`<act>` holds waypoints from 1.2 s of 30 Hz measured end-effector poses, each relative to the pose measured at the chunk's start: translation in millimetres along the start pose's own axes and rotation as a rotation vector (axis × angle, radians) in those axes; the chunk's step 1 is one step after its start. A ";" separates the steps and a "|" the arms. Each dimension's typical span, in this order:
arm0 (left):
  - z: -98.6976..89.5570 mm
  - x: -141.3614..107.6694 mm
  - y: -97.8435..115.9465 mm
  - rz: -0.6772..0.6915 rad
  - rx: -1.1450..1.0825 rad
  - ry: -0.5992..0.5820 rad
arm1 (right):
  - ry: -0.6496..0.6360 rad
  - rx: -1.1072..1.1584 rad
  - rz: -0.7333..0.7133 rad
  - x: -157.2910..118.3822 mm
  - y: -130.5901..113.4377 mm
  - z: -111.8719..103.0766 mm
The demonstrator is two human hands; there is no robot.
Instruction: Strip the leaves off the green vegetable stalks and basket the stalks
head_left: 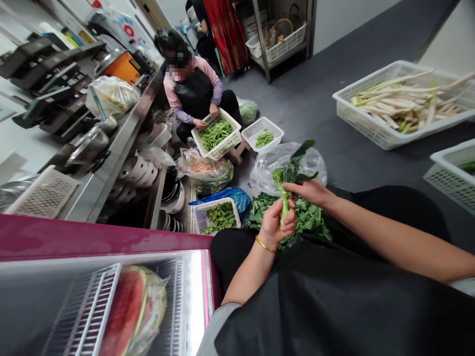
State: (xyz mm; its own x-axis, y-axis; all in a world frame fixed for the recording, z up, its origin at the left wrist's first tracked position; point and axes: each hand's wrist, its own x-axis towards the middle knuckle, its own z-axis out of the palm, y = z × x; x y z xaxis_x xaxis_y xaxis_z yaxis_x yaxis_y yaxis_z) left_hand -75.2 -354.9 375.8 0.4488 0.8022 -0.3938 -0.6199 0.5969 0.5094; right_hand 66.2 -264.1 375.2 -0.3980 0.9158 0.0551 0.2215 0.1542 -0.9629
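Note:
A green broccoli stalk [284,201] with a small floret head and dark leaves stands upright in front of me. My left hand [277,223], with a gold bangle at the wrist, is wrapped round its lower stem. Just above, my right hand [309,192] is closed at the stem below the leaves, thumb and fingers against it; the exact grip is partly hidden. Beneath both hands lies a heap of leafy greens [308,217], beside a clear plastic bag [265,170]. Left of the heap, a white basket [198,217] holds trimmed green pieces.
Across from me a co-worker [195,89] sits handling green pods in a white basket [235,140]. Baskets of pale stalks [386,141] and greens [432,173] stand to the right. An open fridge with cut watermelon [124,306] is at lower left; a steel counter [111,173] lies beyond.

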 end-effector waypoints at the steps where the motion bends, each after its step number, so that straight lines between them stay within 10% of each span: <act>1: 0.0 3.3 -1.7 -0.002 -0.025 0.013 | 0.043 -0.150 -0.106 -0.2 -2.5 0.4; 7: -13.8 20.4 -2.3 0.096 -0.106 0.266 | -0.084 -0.429 -0.683 -37.5 5.7 9.4; 14: -17.6 17.5 -9.5 0.265 0.240 0.252 | 0.358 -0.340 0.031 -47.4 24.5 -81.2; 16: -14.1 21.1 -13.8 0.342 0.330 0.341 | 0.286 -0.436 0.126 -36.7 27.2 -95.0; 25: -11.8 21.4 -14.7 0.384 0.365 0.390 | 0.094 -0.748 0.170 59.3 6.9 -80.8; 30: -8.2 18.5 -12.7 0.301 0.323 0.238 | -0.372 0.023 0.217 27.3 3.3 -31.4; 33: -7.4 21.3 -15.7 0.205 0.375 0.134 | -0.227 0.181 0.217 -0.4 11.9 -18.6; 36: -19.3 23.6 -14.0 0.040 0.619 0.093 | 0.141 0.143 0.217 -17.6 25.8 -58.3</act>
State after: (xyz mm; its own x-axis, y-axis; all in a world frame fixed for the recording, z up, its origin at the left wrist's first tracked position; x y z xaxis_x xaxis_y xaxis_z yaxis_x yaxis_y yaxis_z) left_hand -68.3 -344.6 344.6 0.3578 0.8361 -0.4159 -0.1349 0.4870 0.8629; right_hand 130.8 -254.6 364.8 -0.2248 0.9658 -0.1294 0.1559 -0.0954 -0.9832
